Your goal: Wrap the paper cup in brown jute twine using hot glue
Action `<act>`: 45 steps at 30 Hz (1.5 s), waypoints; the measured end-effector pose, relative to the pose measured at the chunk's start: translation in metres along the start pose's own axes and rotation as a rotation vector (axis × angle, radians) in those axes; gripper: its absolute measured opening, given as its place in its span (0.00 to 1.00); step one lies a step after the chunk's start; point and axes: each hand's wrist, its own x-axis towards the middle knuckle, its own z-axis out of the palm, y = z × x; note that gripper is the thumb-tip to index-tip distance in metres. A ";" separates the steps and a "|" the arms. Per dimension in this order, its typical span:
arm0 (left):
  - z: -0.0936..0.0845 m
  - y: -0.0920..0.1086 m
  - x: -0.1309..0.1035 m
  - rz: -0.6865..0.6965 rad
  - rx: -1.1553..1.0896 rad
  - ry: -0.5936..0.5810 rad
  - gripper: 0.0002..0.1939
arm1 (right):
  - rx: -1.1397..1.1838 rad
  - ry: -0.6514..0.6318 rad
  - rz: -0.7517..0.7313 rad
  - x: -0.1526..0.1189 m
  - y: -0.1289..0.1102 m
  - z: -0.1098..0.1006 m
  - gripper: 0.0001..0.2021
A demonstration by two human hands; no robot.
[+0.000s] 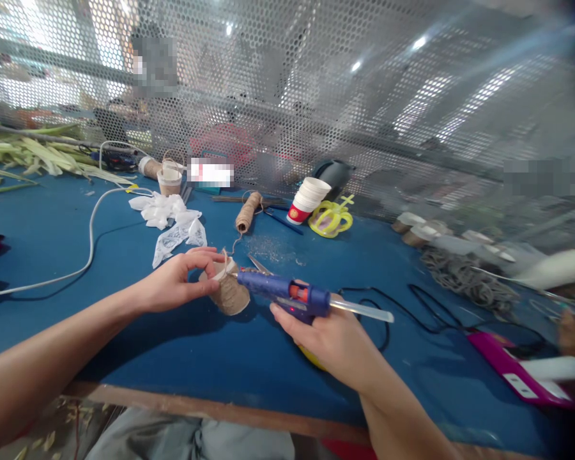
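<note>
My left hand [191, 279] grips the rim of a small paper cup [231, 295] wrapped in brown twine, tilted above the blue table. In my right hand [323, 335] is a blue glue gun [285, 295], with a clear glue stick poking out of its back. Its nozzle meets the twine near the cup's rim. From the cup a strand runs up to a spool of twine [248, 213]. Partly hidden behind the gun lies a pair of scissors [259, 264].
White lacy fabric [179, 223] lies left of the spool. Stacked paper cups [308, 201] stand beside a yellow crown-shaped object [330, 218]. A purple power strip [520, 370] and black cord are at right; a white cable [92, 233] crosses the left. Perforated metal [287, 83] borders the back.
</note>
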 end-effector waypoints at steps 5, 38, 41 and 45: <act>0.000 0.000 0.000 -0.011 -0.001 0.000 0.08 | 0.002 -0.001 -0.015 0.000 0.001 0.001 0.09; -0.005 0.003 -0.001 -0.009 0.020 -0.066 0.11 | 0.201 -0.071 0.364 0.001 0.004 0.000 0.15; -0.005 0.002 -0.001 -0.002 0.021 -0.067 0.11 | 0.210 -0.078 0.341 -0.001 0.002 0.000 0.14; -0.005 0.002 -0.001 0.000 0.017 -0.071 0.10 | 0.199 -0.091 0.310 -0.002 0.001 0.000 0.12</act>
